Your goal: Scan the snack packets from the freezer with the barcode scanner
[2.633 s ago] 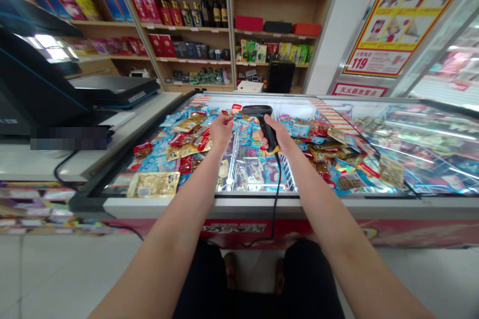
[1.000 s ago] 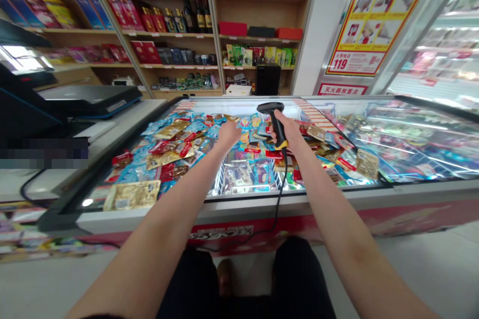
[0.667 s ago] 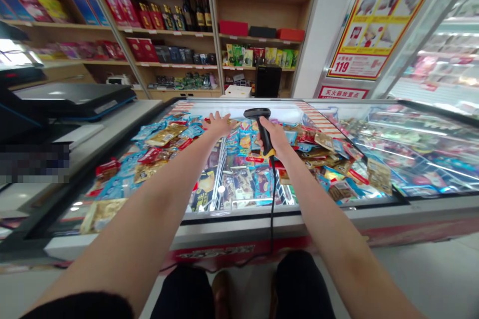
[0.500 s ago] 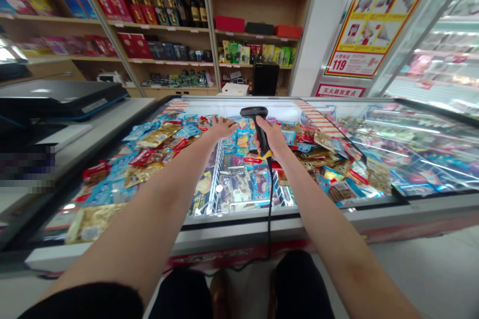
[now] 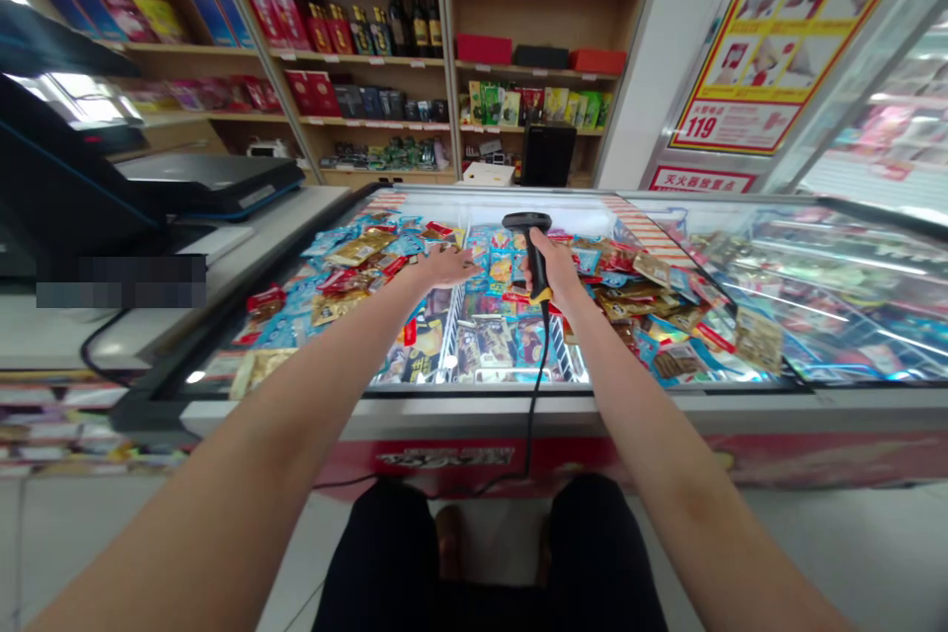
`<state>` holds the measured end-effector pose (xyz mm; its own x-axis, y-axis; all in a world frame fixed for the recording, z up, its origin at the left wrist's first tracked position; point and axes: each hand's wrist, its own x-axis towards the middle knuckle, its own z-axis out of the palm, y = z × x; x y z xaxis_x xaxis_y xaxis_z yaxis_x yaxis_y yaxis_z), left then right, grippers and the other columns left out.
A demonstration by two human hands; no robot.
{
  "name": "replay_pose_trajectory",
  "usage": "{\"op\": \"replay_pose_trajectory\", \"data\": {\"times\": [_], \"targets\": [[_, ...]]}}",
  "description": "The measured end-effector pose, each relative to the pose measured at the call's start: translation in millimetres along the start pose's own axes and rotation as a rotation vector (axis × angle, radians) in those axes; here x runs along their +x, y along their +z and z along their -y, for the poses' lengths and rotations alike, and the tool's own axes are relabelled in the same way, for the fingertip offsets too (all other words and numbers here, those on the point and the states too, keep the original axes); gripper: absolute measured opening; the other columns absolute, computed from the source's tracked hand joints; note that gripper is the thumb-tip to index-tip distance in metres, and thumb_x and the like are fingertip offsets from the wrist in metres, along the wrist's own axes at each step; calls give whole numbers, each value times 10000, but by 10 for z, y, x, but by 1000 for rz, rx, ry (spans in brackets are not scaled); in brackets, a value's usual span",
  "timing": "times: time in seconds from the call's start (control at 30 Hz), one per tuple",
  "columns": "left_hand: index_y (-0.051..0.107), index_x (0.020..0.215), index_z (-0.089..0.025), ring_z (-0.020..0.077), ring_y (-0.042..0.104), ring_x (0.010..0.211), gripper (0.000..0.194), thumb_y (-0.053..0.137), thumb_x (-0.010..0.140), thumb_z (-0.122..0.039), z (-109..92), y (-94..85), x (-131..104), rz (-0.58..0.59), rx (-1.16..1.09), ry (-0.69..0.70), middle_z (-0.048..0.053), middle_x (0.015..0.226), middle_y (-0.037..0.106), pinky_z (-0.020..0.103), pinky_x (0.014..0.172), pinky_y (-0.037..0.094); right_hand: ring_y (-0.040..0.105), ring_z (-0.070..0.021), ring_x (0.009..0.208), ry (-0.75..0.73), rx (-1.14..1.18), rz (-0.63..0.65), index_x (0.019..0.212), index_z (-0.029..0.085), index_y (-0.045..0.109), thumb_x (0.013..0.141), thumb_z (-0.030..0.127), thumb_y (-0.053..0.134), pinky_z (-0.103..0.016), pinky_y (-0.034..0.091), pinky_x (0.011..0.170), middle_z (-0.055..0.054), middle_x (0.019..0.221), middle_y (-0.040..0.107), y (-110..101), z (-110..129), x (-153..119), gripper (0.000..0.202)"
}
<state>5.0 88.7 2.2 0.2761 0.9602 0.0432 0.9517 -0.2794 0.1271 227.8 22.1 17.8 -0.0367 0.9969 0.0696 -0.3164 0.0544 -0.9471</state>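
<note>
My right hand (image 5: pixel 554 269) is wrapped round the handle of a black barcode scanner (image 5: pixel 539 257), held upright over the chest freezer. Its black cable (image 5: pixel 537 395) hangs down over the freezer's front edge. My left hand (image 5: pixel 446 267) reaches over the glass top with fingers stretched out, nothing visible in it. Blue snack packets (image 5: pixel 500 267) lie just beyond and between my hands. More packets in gold, red and blue form a left pile (image 5: pixel 348 267) and a right pile (image 5: pixel 652 301). Whether my left fingers touch any packet I cannot tell.
The freezer's front rim (image 5: pixel 459 420) runs across before my knees. A flat scale (image 5: pixel 214 180) stands on the counter at left, beside a dark machine (image 5: pixel 66 158). Wooden shelves (image 5: pixel 355 59) with boxes and bottles line the back. White wire dividers (image 5: pixel 451 326) show inside the freezer.
The view has shifted left, so the scene sits further right and more of the counter shows. My left hand's fingers look less spread and lower. The scanner stays in my right hand.
</note>
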Motion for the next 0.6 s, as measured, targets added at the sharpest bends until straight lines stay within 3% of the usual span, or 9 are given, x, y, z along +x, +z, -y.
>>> {"op": "replay_pose_trajectory", "data": {"times": [0.13, 0.23, 0.37, 0.47, 0.6], "targets": [[737, 1122, -248, 337, 547, 1292, 369, 515, 908, -452, -26, -61, -219, 44, 16, 29, 122, 1306, 683, 487, 1102, 410, 482, -107, 309, 32, -1, 0, 752, 202, 529, 883, 610, 706, -234, 422, 293, 11, 496, 598, 20, 11, -19, 463], [745, 1090, -224, 317, 572, 1275, 334, 480, 923, -340, -48, -83, -335, -43, 20, 21, 132, 1343, 658, 452, 1088, 430, 478, -102, 305, 45, -10, -5, 756, 202, 524, 886, 620, 700, -227, 420, 297, 11, 497, 597, 67, 59, -43, 472], [632, 1315, -166, 382, 533, 1342, 458, 497, 939, -391, -97, -80, -423, -207, 54, -278, 214, 1427, 599, 519, 1108, 400, 489, -101, 316, 50, -33, 4, 769, 200, 523, 898, 602, 699, -212, 412, 297, 15, 490, 588, 116, 127, -69, 458], [593, 1354, -112, 432, 506, 1366, 564, 575, 901, -448, -120, -72, -412, -179, 72, -443, 271, 1393, 616, 561, 1116, 373, 485, -101, 316, 45, -55, 16, 760, 202, 514, 903, 600, 695, -212, 414, 293, 18, 478, 578, 104, 145, -49, 460], [594, 1376, -95, 431, 451, 1421, 620, 624, 864, -444, -102, -88, -333, -123, 66, -491, 280, 1434, 586, 561, 1148, 346, 491, -103, 319, 40, -71, 31, 775, 205, 514, 892, 607, 704, -211, 420, 294, 17, 485, 586, 61, 122, 7, 459]]}}
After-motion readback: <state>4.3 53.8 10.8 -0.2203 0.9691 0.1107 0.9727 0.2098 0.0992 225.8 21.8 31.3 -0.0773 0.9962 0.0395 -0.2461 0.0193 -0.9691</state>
